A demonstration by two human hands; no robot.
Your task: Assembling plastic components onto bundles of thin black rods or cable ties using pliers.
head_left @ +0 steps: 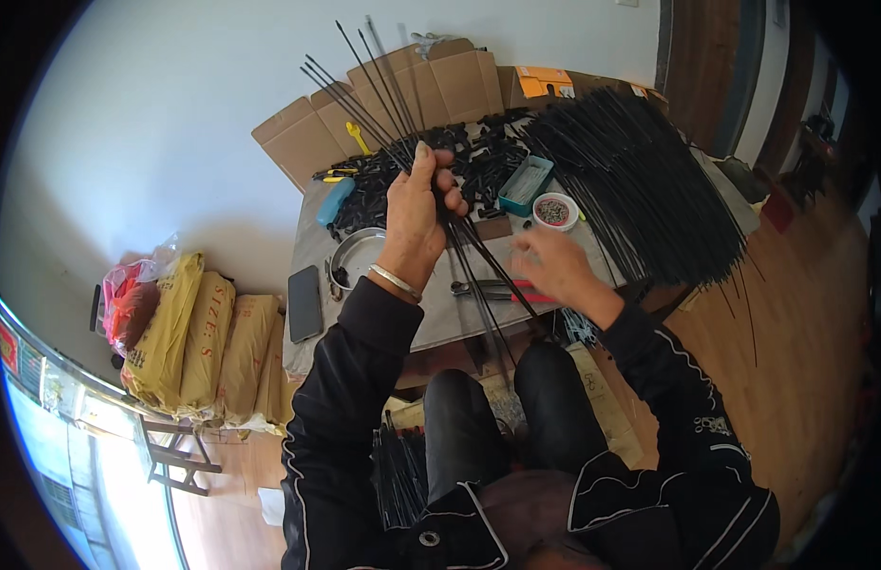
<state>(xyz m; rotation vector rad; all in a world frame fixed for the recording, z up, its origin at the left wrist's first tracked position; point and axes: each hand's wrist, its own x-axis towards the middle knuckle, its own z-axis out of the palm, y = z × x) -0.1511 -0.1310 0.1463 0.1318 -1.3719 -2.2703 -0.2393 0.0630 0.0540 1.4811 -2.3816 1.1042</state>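
Observation:
My left hand (416,217) is raised over the worktable, its fingers closed round a loose bunch of thin black rods (399,152). The rods fan out above the fist, and their lower ends slant down past the table's front edge towards my knees. My right hand (557,266) hovers to the right of the rods, its fingers smeared by motion; whether it holds anything cannot be made out. Just beneath it lie red-handled pliers (502,289). Beyond it stand a white tub (555,211) of small metal pieces and a teal box (527,186) with clear pieces.
Black fittings (488,157) are heaped along the back before upright cardboard (288,142). A thick stack of black rods (640,195) covers the right side, overhanging the table. A round metal dish (358,255) and a phone (305,302) lie left. Filled sacks (208,337) stand further left.

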